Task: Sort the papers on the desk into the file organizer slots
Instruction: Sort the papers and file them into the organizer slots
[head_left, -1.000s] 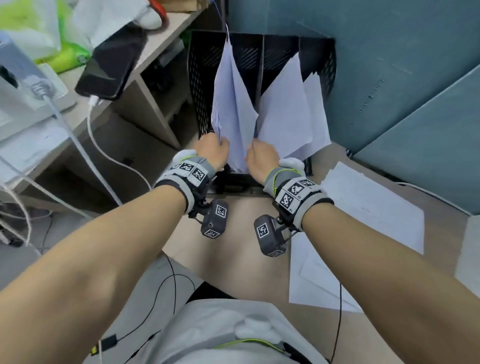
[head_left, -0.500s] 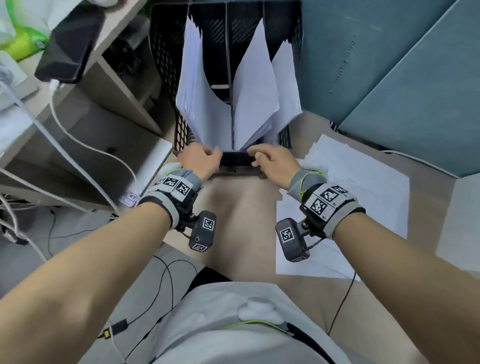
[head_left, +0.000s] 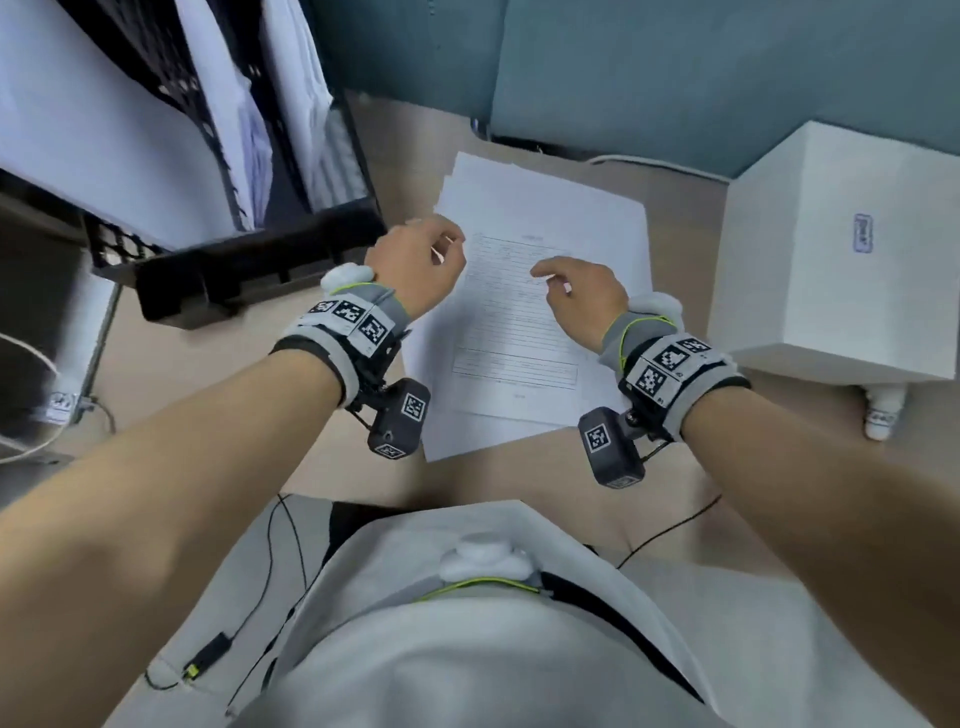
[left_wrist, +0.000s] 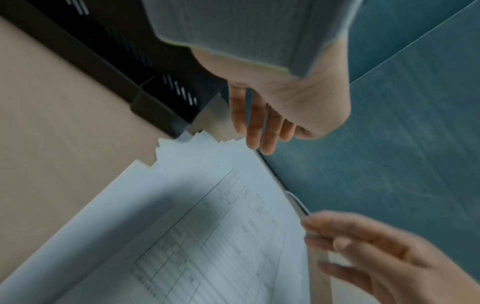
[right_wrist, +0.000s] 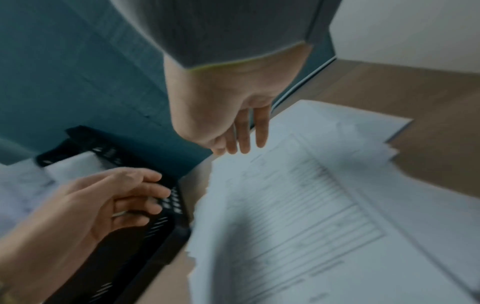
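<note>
A loose stack of white papers (head_left: 524, 332) lies on the wooden desk, its top sheet a printed form (left_wrist: 207, 226) (right_wrist: 311, 205). The black mesh file organizer (head_left: 249, 270) stands at the left with white sheets upright in its slots. My left hand (head_left: 421, 260) hovers over the stack's near-left corner beside the organizer, fingers loose and holding nothing (left_wrist: 257, 131). My right hand (head_left: 576, 291) hangs over the middle of the top sheet, fingers relaxed and empty (right_wrist: 244, 135). The wrist views are blurred by motion.
A white box (head_left: 841, 260) stands on the desk right of the stack. A teal partition (head_left: 675, 67) closes the back. A small white bottle (head_left: 883, 410) lies by the box's near side. Cables hang off the desk's left side.
Both hands left the organizer's front edge and moved right, over the paper stack. The view swung right and down, so the organizer now sits at the upper left.
</note>
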